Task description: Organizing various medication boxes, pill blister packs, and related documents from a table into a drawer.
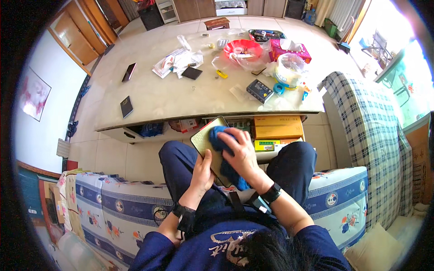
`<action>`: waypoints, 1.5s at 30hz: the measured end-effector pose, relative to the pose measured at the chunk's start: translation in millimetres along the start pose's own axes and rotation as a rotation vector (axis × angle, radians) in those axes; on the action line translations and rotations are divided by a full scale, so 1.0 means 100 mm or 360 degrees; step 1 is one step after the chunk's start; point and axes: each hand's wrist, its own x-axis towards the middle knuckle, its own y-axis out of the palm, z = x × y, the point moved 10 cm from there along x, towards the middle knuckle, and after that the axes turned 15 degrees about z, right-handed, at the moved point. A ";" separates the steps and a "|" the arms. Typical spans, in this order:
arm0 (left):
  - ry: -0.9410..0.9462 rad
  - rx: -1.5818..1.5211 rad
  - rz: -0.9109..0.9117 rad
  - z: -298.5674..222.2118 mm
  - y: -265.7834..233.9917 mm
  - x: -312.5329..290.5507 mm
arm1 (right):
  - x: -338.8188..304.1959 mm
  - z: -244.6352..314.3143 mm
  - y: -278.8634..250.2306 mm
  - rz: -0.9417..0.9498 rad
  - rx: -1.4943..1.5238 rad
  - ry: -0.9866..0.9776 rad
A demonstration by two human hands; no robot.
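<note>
My left hand [202, 175] grips the near left edge of a flat rectangular tin lid or tray [200, 139], its thumb lying over the rim. The piece has a dull gold face and a dark border, and is held tilted above my lap. Against its face my right hand [243, 156] presses a bunched dark blue cloth [217, 137], fingers curled round it. More of the blue cloth hangs down below that hand, toward my lap. The lower part of the tin piece is partly hidden by the cloth and my right hand.
Ahead stands a low table [153, 97] bearing papers [178, 61], a red bowl [244, 49], a tissue box [296, 52], a dark box [259, 90] and a tape roll [279, 88]. Under its top is an open drawer with an orange box [278, 127]. A plaid-covered seat [370, 117] is at right.
</note>
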 end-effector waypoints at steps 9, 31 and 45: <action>0.0296 -0.0011 -0.0201 -0.34 -0.23 0.08 | -0.32 -0.03 0.28 0.0216 0.0042 0.0062; -0.0140 -0.1007 0.0963 0.18 0.26 0.45 | 0.45 0.04 -0.08 -0.0073 0.0651 -0.0042; 0.0174 -0.0776 0.1075 0.09 -0.33 0.33 | 0.46 -0.19 0.00 0.0042 0.0257 -0.0196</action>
